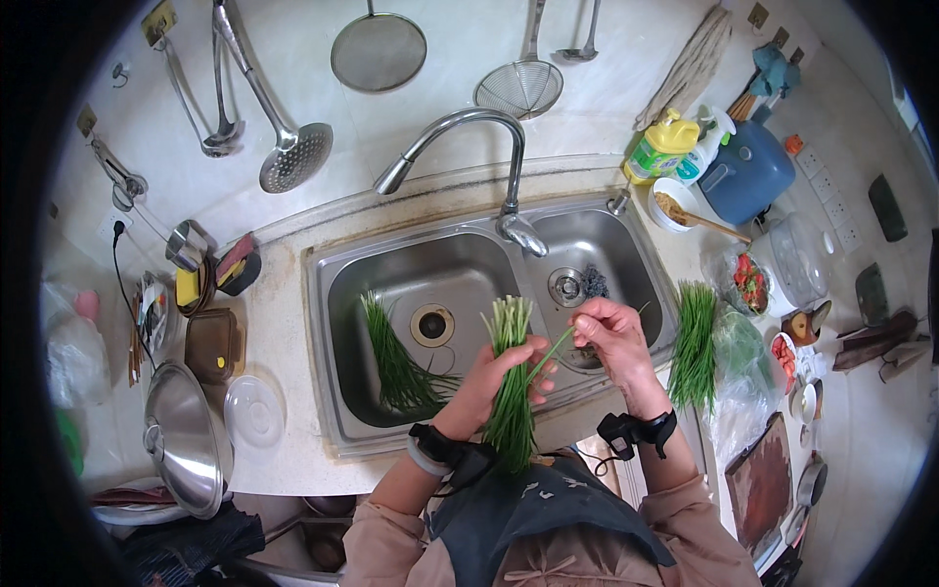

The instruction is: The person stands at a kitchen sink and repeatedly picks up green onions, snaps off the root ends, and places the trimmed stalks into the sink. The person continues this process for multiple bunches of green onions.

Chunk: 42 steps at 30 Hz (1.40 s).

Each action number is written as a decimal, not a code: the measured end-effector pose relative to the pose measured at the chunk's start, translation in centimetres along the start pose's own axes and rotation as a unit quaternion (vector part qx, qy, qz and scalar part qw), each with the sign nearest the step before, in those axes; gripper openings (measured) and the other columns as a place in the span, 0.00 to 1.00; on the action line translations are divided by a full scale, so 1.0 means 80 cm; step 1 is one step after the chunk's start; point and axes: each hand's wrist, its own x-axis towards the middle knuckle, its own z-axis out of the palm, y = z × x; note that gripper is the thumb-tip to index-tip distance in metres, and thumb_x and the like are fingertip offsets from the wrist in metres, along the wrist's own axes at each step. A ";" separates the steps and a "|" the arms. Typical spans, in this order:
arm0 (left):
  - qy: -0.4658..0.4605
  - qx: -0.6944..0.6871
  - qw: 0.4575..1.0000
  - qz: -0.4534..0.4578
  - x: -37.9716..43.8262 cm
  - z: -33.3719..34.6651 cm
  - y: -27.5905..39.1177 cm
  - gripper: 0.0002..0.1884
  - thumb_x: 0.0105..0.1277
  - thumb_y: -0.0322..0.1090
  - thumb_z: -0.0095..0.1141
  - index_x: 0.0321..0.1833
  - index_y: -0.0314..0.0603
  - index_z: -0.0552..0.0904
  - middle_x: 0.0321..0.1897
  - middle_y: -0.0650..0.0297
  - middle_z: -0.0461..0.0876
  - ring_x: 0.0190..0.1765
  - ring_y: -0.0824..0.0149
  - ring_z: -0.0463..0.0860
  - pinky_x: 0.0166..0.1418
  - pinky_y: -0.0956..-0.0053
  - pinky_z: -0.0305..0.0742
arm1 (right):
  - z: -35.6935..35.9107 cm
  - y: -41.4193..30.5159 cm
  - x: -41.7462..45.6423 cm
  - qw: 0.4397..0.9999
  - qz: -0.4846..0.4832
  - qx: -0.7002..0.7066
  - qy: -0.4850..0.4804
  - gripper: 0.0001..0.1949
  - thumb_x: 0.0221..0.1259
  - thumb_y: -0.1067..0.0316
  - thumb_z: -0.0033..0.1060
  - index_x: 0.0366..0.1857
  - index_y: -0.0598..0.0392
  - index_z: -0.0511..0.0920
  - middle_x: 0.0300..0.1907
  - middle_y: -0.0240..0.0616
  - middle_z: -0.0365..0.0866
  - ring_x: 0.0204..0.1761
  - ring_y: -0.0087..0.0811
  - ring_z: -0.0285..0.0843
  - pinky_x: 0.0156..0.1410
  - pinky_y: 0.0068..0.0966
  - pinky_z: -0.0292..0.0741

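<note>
My left hand (488, 378) is closed round a bunch of green chives (511, 411), its pale cut ends pointing up towards the tap. With fingertips and thumb, my right hand (612, 341) pinches a single chive stalk (552, 351) that slants out of the bunch. Another bunch of chives (400, 363) lies in the large left basin (469, 271) of the steel sink. A third bundle of chives (692, 345) rests on the counter right of the sink. In the small right basin (587, 242), a dark scouring pad (593, 282) sits beside the drain.
A chrome tap (517, 161) arches over the sink. At right stand a bowl with a wooden spoon (671, 205), a yellow detergent bottle (664, 147), a blue jug (748, 172), a plastic bag (741, 367) and a chopping board (761, 484). A steel lid (183, 440) and clear plastic lid (254, 412) are at left.
</note>
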 end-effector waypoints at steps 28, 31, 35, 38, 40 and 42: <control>-0.123 0.026 0.992 0.017 -0.017 -0.032 -0.001 0.13 0.74 0.40 0.49 0.31 0.46 0.66 0.19 0.77 0.58 0.20 0.82 0.55 0.23 0.83 0.53 | 0.051 -0.022 -0.001 0.989 -0.003 -0.145 0.012 0.04 0.64 0.71 0.59 0.33 0.59 0.78 0.26 0.25 0.72 0.31 0.15 0.67 0.38 0.15 0.66; -0.118 0.041 0.992 0.031 -0.018 -0.028 -0.003 0.12 0.74 0.39 0.49 0.33 0.45 0.67 0.20 0.76 0.60 0.20 0.82 0.57 0.23 0.84 0.54 | 0.065 -0.021 -0.007 0.980 -0.040 -0.188 -0.051 0.04 0.63 0.72 0.61 0.32 0.59 0.77 0.27 0.26 0.71 0.32 0.15 0.68 0.38 0.15 0.66; -0.116 0.051 0.991 0.049 -0.016 -0.021 -0.008 0.11 0.74 0.39 0.49 0.34 0.43 0.69 0.21 0.75 0.61 0.21 0.82 0.58 0.24 0.83 0.55 | 0.061 -0.007 -0.007 0.985 -0.015 -0.144 -0.093 0.05 0.62 0.72 0.62 0.32 0.61 0.77 0.27 0.27 0.74 0.32 0.15 0.69 0.39 0.16 0.67; -0.072 0.017 0.997 0.023 -0.021 -0.013 0.002 0.10 0.73 0.39 0.50 0.34 0.43 0.70 0.20 0.76 0.61 0.20 0.82 0.57 0.23 0.84 0.53 | 0.058 -0.017 -0.012 0.990 0.018 -0.098 -0.104 0.05 0.63 0.72 0.61 0.31 0.61 0.77 0.26 0.26 0.73 0.31 0.15 0.69 0.39 0.15 0.68; -0.061 0.018 0.998 0.029 -0.018 -0.019 -0.002 0.10 0.73 0.38 0.51 0.34 0.43 0.70 0.20 0.76 0.61 0.19 0.83 0.56 0.22 0.84 0.51 | 0.056 -0.016 -0.016 0.989 0.009 -0.117 -0.093 0.05 0.63 0.72 0.60 0.31 0.60 0.77 0.26 0.25 0.73 0.31 0.15 0.69 0.38 0.15 0.68; -0.053 0.025 0.998 0.035 -0.017 -0.020 -0.003 0.10 0.72 0.38 0.51 0.33 0.43 0.71 0.19 0.77 0.60 0.19 0.83 0.56 0.21 0.84 0.50 | 0.050 -0.015 -0.018 0.989 -0.007 -0.137 -0.062 0.06 0.64 0.71 0.59 0.31 0.59 0.76 0.25 0.25 0.72 0.30 0.15 0.68 0.36 0.15 0.68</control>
